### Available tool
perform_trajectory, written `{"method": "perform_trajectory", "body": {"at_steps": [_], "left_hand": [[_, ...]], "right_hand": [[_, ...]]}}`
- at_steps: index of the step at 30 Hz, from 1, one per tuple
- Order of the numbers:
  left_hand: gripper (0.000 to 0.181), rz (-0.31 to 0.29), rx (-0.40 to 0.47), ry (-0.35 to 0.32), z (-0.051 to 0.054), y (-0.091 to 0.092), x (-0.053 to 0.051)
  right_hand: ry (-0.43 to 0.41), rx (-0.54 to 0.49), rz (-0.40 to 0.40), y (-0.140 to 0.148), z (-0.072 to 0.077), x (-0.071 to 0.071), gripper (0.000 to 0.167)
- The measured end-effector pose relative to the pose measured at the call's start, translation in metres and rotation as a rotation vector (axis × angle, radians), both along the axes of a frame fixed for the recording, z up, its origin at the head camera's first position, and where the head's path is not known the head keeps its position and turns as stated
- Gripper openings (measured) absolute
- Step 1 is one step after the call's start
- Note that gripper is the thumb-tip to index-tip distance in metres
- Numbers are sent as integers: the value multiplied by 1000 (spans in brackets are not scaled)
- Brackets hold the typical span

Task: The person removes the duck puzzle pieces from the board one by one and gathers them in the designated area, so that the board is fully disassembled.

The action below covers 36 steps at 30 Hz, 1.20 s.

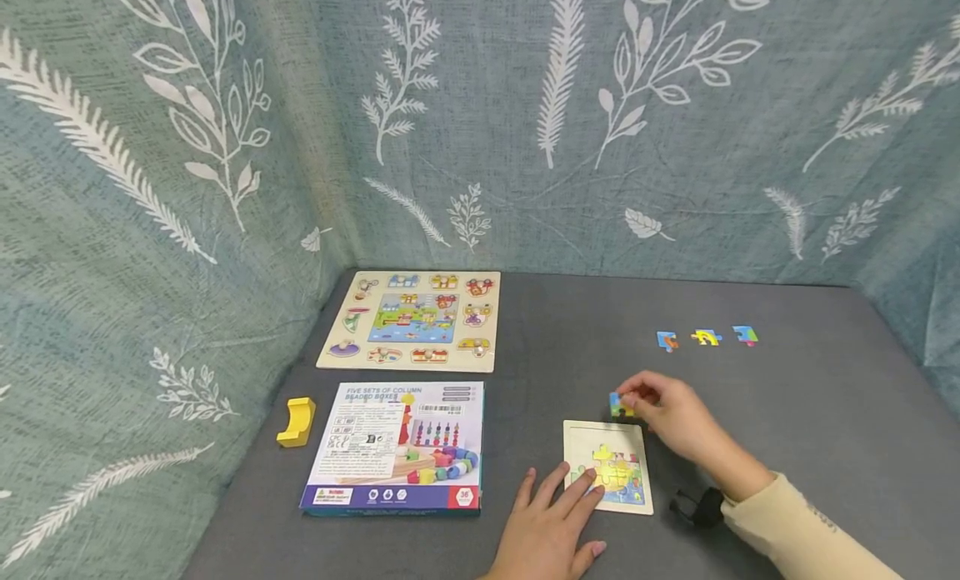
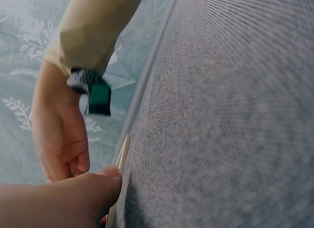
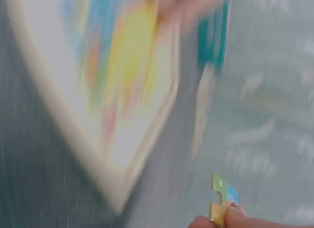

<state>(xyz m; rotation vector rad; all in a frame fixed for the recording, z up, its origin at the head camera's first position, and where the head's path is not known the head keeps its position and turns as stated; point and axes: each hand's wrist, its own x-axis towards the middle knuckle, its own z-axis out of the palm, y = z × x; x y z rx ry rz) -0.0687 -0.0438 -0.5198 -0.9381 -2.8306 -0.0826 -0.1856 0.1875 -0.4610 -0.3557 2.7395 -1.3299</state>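
A small jigsaw piece, blue, green and yellow, is pinched between the thumb and fingers of my right hand, just above the far edge of a puzzle board. The right wrist view shows the same piece at the fingertips, while the board is blurred there. Several joined pieces with a yellow picture fill the near part of the board. My left hand lies with spread fingers on the board's near left side. In the left wrist view its thumb is by the board's edge.
Three loose jigsaw pieces lie in a row at the back right. To the left are a boxed bead set, a larger knobbed puzzle board behind it, and a yellow curved block. Patterned curtains surround the grey table.
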Motion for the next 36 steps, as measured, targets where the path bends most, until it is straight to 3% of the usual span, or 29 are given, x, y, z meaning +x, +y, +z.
{"method": "perform_trajectory", "body": {"at_steps": [6, 13, 21, 29, 36], "left_hand": [[58, 1, -4, 8, 0, 1, 0], [57, -3, -14, 34, -2, 1, -1], [56, -4, -36, 39, -2, 1, -2], [56, -17, -26, 43, -2, -1, -3], [55, -23, -29, 120, -10, -2, -2]], "right_hand": [[-59, 100, -105, 47, 1, -42, 18], [-120, 136, -132, 67, -11, -61, 18], [-62, 198, -161, 71, -12, -68, 16], [75, 283, -162, 67, -13, -65, 8], [160, 381, -165, 62, -14, -58, 8]]}}
